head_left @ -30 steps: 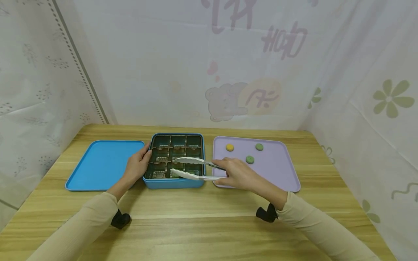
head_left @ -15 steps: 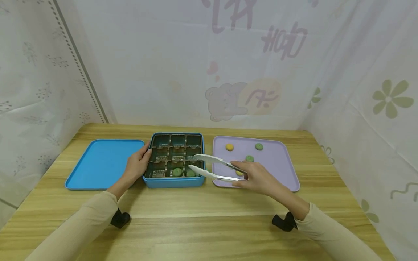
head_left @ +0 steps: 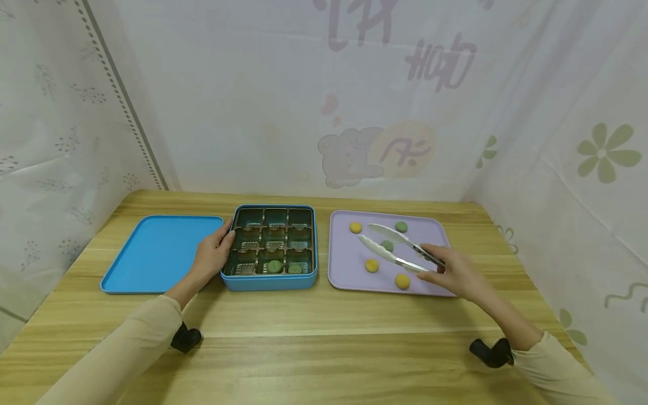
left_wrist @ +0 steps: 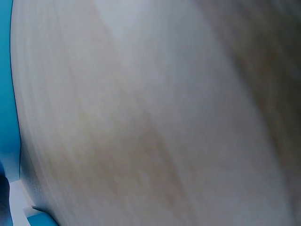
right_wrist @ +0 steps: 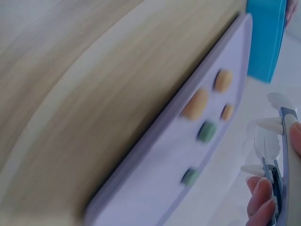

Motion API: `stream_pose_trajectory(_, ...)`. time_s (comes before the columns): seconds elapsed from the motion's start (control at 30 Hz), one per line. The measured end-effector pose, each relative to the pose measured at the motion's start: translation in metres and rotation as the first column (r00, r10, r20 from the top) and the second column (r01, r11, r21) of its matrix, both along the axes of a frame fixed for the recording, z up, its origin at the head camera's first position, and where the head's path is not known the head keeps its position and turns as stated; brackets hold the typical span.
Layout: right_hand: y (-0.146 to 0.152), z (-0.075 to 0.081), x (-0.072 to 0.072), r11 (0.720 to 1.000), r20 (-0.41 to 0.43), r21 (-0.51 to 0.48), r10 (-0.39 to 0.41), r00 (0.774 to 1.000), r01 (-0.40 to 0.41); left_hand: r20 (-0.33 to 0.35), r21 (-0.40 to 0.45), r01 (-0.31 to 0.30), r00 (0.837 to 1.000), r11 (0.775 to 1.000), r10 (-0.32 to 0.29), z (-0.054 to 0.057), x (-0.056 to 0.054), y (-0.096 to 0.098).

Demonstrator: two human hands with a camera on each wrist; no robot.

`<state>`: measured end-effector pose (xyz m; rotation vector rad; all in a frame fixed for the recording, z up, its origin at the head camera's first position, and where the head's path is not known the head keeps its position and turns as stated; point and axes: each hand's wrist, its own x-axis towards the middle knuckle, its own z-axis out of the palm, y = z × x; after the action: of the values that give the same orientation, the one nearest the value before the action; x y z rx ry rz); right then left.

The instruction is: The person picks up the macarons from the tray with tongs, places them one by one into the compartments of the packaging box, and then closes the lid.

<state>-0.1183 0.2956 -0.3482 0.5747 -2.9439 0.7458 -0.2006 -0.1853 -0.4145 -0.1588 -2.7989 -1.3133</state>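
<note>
My right hand grips metal tongs with white tips. Their arms stand apart over the lilac tray, with nothing between the tips, which overlap a green round cake in the head view. Another green cake lies behind; three yellow cakes are spread on the same tray. Against the left wall of a blue box rests my left hand, fingers extended along its side. The box's dark compartment liner holds green cakes in its front middle and front right compartments.
A flat blue lid or tray lies left of the box. Everything stands on a wooden table, with a printed cloth hanging behind and at both sides. A black wrist mount sits under the right forearm.
My right hand has moved right with the tongs, from over the box to over the lilac tray. The two green cakes in the front compartments came into view. The left hand has stayed in place.
</note>
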Motion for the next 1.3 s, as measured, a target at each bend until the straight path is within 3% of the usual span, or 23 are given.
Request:
stream_pose_trajectory(0.27, 0.031, -0.007, 0.005, 0.998, 0.052, 0.033, -0.052, 0.997, 0.050, -0.004, -0.007, -0.004, 1.000, 1.000, 0.004, 0.000, -0.001, -0.001)
stream_pose_trajectory(0.63, 0.044, -0.023, 0.004, 0.995, 0.093, 0.054, -0.085, 0.992, 0.080, -0.014, -0.013, -0.014, 1.000, 1.000, 0.014, -0.001, 0.000, 0.002)
stream_pose_trajectory(1.3, 0.044, -0.029, 0.005, 0.991, 0.038, 0.099, -0.090, 0.995, 0.086, 0.000, -0.016, -0.019, 1.000, 1.000, 0.019, -0.001, 0.000, 0.001)
